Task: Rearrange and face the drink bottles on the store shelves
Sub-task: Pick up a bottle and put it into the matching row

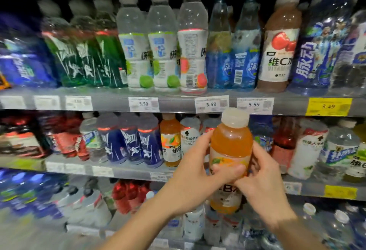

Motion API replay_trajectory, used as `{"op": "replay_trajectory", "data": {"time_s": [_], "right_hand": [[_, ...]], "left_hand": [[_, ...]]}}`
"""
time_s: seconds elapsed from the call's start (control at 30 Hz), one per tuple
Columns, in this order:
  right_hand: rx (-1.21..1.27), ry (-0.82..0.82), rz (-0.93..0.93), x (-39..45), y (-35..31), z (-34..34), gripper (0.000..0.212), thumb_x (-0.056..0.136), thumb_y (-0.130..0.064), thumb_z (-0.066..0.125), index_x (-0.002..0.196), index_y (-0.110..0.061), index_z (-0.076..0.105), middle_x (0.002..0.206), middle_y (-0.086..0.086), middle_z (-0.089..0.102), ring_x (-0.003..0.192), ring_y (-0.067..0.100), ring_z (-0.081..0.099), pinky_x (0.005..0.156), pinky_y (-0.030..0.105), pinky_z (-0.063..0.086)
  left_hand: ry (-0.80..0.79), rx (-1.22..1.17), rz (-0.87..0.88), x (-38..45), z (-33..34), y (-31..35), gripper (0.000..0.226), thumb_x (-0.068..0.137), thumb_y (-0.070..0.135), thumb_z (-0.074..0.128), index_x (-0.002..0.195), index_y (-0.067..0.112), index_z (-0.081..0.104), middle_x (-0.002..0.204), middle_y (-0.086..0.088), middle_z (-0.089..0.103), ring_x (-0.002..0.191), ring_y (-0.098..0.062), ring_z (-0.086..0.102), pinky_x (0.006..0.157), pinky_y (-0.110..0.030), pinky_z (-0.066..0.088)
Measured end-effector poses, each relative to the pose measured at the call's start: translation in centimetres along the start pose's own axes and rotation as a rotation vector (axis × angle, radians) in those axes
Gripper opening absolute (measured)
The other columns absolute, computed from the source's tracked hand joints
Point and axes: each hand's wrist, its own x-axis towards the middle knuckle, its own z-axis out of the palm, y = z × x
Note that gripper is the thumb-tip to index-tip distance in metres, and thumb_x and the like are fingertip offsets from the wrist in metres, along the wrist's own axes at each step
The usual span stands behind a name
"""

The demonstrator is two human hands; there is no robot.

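Scanning from the left, I see the top shelf (178, 99) carrying a blurred blue bottle, then three green bottles (87, 57), two clear bottles with lime labels (136, 52), one clear bottle with a pink grapefruit label (193, 52) turned barcode-out, two light blue bottles (233, 52), one brown apple bottle (280, 52) and a tall blue bottle (316, 52) at the far right. Four white price tags along the shelf edge are sharp enough to make out, three reading 5.59 (143, 104), and one yellow tag (328, 106) reads 3.49.

On the middle shelf, red bottles sit at the left, then three dark blue bottles (128, 141), one small orange bottle (170, 141) and a white-labelled bottle just beside it. Right of my hands stand a red bottle (283, 143) and a white bottle (306, 150). Further bottles on the bottom shelf are too blurred to count.

Near the camera, in front of the middle shelf, I hold one orange juice bottle (230, 147) upright, its white cap level with the top shelf's tags. My left hand (196, 172) wraps the bottle's left side, thumb across the label. My right hand (263, 178) grips the right side, fingers curled behind it. Both forearms reach up from the bottom edge and cover the shelf gap behind the bottle.
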Motion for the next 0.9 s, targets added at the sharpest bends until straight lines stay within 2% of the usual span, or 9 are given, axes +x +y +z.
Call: {"op": "replay_trajectory", "data": {"time_s": [0.13,0.2,0.27,0.3,0.4,0.47,0.63,0.77,0.9], "right_hand": [[0.017,-0.017,0.049,0.3,-1.2,3.3,0.048,0.059,-0.021,0.091,0.102,-0.025,0.071,0.097,-0.005,0.077,0.089,0.011,0.073,0.072,0.016,0.054],[0.024,-0.024,0.077,0.5,-1.6,4.7,0.05,0.056,-0.025,0.094,0.1,-0.031,0.072,0.097,-0.007,0.077,0.089,0.01,0.072,0.073,0.019,0.055],[-0.002,-0.06,0.085,0.6,-2.0,6.4,0.049,0.055,-0.03,0.092,0.098,-0.04,0.071,0.098,-0.01,0.076,0.09,0.009,0.072,0.076,0.025,0.055],[-0.01,-0.072,0.086,0.6,-2.1,7.3,0.051,0.054,-0.031,0.093,0.098,-0.043,0.07,0.098,-0.01,0.076,0.089,0.008,0.071,0.076,0.025,0.055],[0.001,-0.082,0.101,0.9,-1.6,9.9,0.054,0.048,-0.026,0.094,0.095,-0.037,0.071,0.094,-0.008,0.076,0.086,0.009,0.072,0.071,0.02,0.055],[0.02,-0.08,0.117,1.1,-1.1,11.6,0.054,0.048,-0.024,0.094,0.096,-0.032,0.071,0.096,-0.006,0.076,0.088,0.011,0.071,0.071,0.023,0.056],[0.038,-0.107,0.147,1.4,-0.1,15.8,0.052,0.05,-0.026,0.089,0.098,-0.031,0.069,0.096,-0.005,0.076,0.088,0.011,0.071,0.075,0.026,0.055],[-0.037,-0.114,0.163,1.2,0.6,18.3,0.058,0.047,-0.038,0.086,0.101,-0.03,0.066,0.094,-0.014,0.074,0.085,0.003,0.069,0.077,0.027,0.053],[-0.069,-0.166,0.188,1.3,1.7,19.2,0.057,0.052,-0.034,0.087,0.105,-0.031,0.065,0.094,-0.018,0.073,0.086,0.0,0.069,0.07,0.016,0.054]], "left_hand": [[-0.029,0.019,0.005,-2.5,-3.6,-0.4,0.048,0.093,0.029,0.067,0.137,0.035,0.048,0.132,0.014,0.06,0.124,-0.006,0.056,0.103,-0.033,0.049],[-0.044,0.033,-0.006,-3.7,-5.2,-0.6,0.048,0.092,0.033,0.066,0.131,0.053,0.046,0.133,0.025,0.057,0.125,0.001,0.053,0.101,-0.025,0.048],[-0.076,0.037,-0.046,-4.7,-6.8,-0.8,0.059,0.091,0.031,0.069,0.122,0.072,0.041,0.131,0.038,0.053,0.125,0.011,0.05,0.098,-0.014,0.046],[-0.092,0.031,-0.058,-5.2,-7.6,-1.1,0.064,0.09,0.026,0.071,0.124,0.072,0.04,0.131,0.038,0.053,0.125,0.011,0.049,0.097,-0.013,0.045],[-0.068,0.019,-0.047,-5.9,-9.7,-2.2,0.07,0.089,0.014,0.075,0.144,0.038,0.04,0.139,0.018,0.056,0.13,-0.005,0.053,0.106,-0.031,0.046],[-0.008,0.015,-0.037,-6.2,-10.8,-3.0,0.073,0.086,0.011,0.078,0.145,0.031,0.04,0.139,0.013,0.058,0.129,-0.009,0.054,0.108,-0.034,0.045],[0.145,0.004,-0.038,-7.1,-13.0,-4.9,0.071,0.078,0.002,0.082,0.137,0.021,0.048,0.126,0.009,0.065,0.118,-0.008,0.061,0.099,-0.023,0.049],[0.23,0.055,-0.04,-7.6,-15.0,-6.9,0.065,0.071,-0.002,0.082,0.126,0.022,0.057,0.115,0.006,0.069,0.107,-0.013,0.066,0.094,-0.036,0.055],[0.269,0.11,-0.048,-7.6,-16.1,-8.9,0.071,0.062,0.004,0.085,0.125,0.026,0.06,0.112,0.007,0.071,0.104,-0.013,0.068,0.091,-0.04,0.056]]}}
